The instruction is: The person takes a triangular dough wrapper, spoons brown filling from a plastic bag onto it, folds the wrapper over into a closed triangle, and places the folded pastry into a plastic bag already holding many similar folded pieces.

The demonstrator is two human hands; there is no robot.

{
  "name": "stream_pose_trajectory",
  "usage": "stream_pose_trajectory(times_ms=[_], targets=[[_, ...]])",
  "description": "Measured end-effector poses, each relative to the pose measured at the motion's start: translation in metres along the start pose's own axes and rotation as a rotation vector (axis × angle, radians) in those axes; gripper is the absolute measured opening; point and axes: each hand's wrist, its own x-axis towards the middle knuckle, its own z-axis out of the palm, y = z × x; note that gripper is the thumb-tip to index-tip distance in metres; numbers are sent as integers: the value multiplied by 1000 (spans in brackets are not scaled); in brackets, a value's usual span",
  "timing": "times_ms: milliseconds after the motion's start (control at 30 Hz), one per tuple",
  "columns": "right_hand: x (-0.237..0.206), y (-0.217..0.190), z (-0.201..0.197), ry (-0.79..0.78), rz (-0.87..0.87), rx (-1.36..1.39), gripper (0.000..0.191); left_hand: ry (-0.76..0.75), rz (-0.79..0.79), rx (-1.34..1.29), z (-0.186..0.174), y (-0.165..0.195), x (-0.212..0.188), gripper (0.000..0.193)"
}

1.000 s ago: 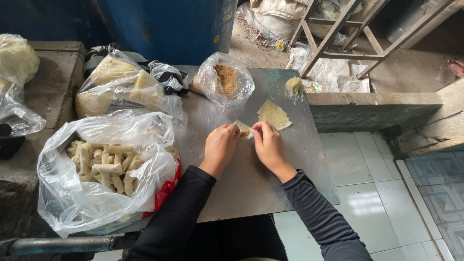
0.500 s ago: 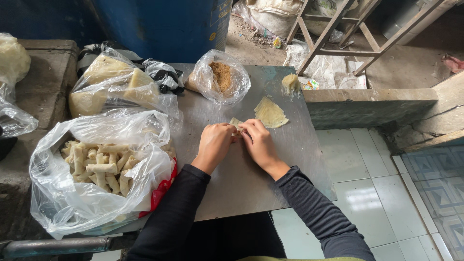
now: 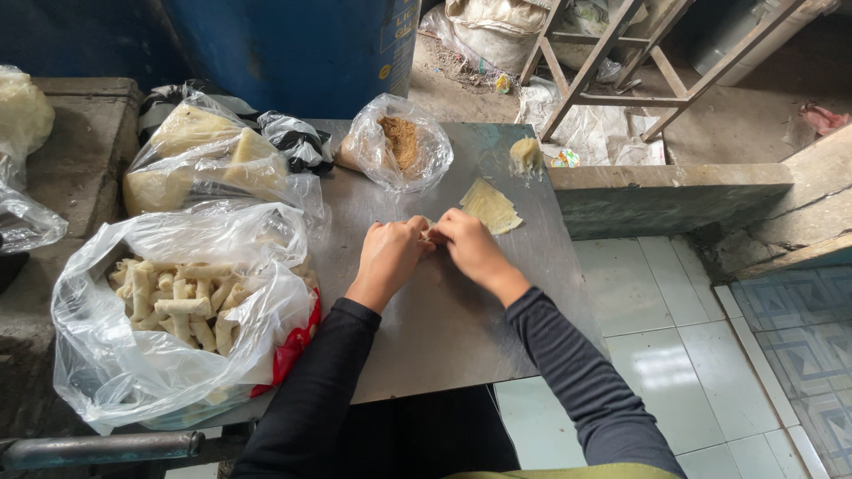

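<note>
Listing by size, we record first a grey metal table (image 3: 444,337) that carries nearly everything in view, with a blue drum (image 3: 293,44) standing behind it and a pale tiled floor (image 3: 674,337) to its right. Next we note a large clear plastic bag of finished rolls (image 3: 177,302) at the table's left front, its mouth gaping wide, with a strip of red bag (image 3: 297,341) showing under its right edge. Behind it lies a second clear bag of pale wrapper sheets (image 3: 200,160), and near the table's far edge sits a smaller clear bag of brown crumbly filling (image 3: 401,142). We enter our two black-sleeved arms reaching to the table's middle. Our left hand (image 3: 390,257) and right hand (image 3: 470,248) meet there, fingers curled narrow and pinching between them a small pale roll (image 3: 429,232), most of it hidden by the fingers. Just beyond our right hand, lying flat on the metal, we list a single loose wrapper sheet (image 3: 490,206). Last, a small yellowish lump (image 3: 525,155) rests at the table's far right corner; its kind we cannot tell.
</note>
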Motion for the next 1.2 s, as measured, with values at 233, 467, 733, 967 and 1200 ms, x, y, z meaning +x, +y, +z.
stream_pose_trajectory(times_ms=[233, 467, 733, 967, 1200], targets=[[88, 12, -17, -641, 277, 6, 17, -48, -293, -51, -6, -6, 44, 5], [61, 11, -19, -408, 25, 36, 16, 36, -84, 8, -5, -1, 23, 6], [-2, 15, 4, 106, -178, -4, 6, 196, 23, 183, 15, 1, -2, 5], [19, 36, 16, 62, 292, 150, 15, 123, -491, -19, 9, -2, 9, 23], [11, 34, -1, 28, -25, 6, 11, 181, -186, 102, 13, -5, 1, 6]])
